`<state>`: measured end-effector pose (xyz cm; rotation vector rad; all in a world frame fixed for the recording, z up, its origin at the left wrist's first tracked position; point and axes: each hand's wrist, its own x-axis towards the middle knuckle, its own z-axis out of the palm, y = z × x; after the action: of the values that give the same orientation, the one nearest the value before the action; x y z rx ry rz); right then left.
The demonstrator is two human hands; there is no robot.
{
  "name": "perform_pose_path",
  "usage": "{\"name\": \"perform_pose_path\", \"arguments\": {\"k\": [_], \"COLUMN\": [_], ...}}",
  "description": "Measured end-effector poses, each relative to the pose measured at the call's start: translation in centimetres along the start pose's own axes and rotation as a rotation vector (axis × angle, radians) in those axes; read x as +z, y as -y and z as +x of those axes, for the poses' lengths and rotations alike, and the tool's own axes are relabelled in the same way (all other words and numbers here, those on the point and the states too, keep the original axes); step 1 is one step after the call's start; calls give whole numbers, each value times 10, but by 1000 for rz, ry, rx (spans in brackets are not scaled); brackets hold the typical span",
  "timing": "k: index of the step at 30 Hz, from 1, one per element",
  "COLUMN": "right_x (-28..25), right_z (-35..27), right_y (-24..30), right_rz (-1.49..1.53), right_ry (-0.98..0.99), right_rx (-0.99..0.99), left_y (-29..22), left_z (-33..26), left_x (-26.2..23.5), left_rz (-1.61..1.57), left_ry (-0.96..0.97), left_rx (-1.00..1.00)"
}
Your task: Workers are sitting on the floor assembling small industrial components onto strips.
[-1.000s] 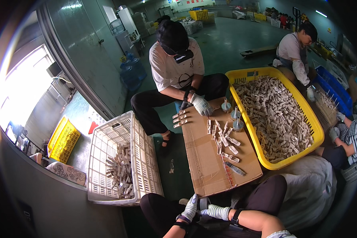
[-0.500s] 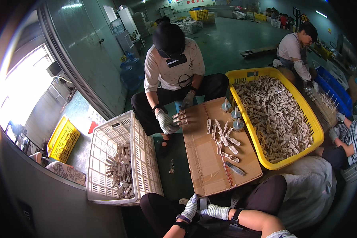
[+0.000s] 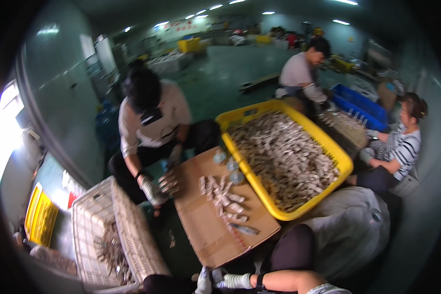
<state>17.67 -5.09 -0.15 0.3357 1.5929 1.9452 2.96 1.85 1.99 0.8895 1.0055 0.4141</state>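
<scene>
At the bottom edge, my left hand [image 3: 204,281], in a striped whitish glove, is held upright beside the near corner of a cardboard box [image 3: 201,240]. My right hand [image 3: 236,281], gloved alike, lies just right of it with its fingers turned toward the left hand. Blur and the low edge hide the fingertips; nothing plainly shows in either hand. On the box lie several small pale elongated pieces [image 3: 224,197] and a dark slim item [image 3: 244,229]. Squat clear-blue bottles [image 3: 233,171] stand at its far right side.
A yellow crate [image 3: 345,169] heaped with similar pieces stands right of the box; a white crate [image 3: 137,235] with more is at left. Across sits a co-worker [image 3: 154,117] whose gloved hands hold several pieces. Two people work near a blue crate [image 3: 360,105]. A white sack [image 3: 348,225] lies at right.
My view has swung right and up, so the scene sits further left and my hands lower in the picture. The co-worker opposite still holds pieces beside the box.
</scene>
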Motion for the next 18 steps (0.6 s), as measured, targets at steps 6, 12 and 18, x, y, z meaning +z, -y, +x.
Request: {"name": "perform_pose_path", "arguments": {"k": [6,12,18], "right_x": [2,-5,-14], "right_z": [3,10,9], "right_y": [3,4,10], "right_rz": [-23,-13,60], "right_ry": [179,203,149], "right_rx": [-49,-8,85], "left_y": [21,5,3], "left_z": [7,-11,-2], "left_x": [-16,-11,-12], "left_rz": [51,72,8], "left_ry": [-78,-102,42], "left_rx": [104,96,-13]}}
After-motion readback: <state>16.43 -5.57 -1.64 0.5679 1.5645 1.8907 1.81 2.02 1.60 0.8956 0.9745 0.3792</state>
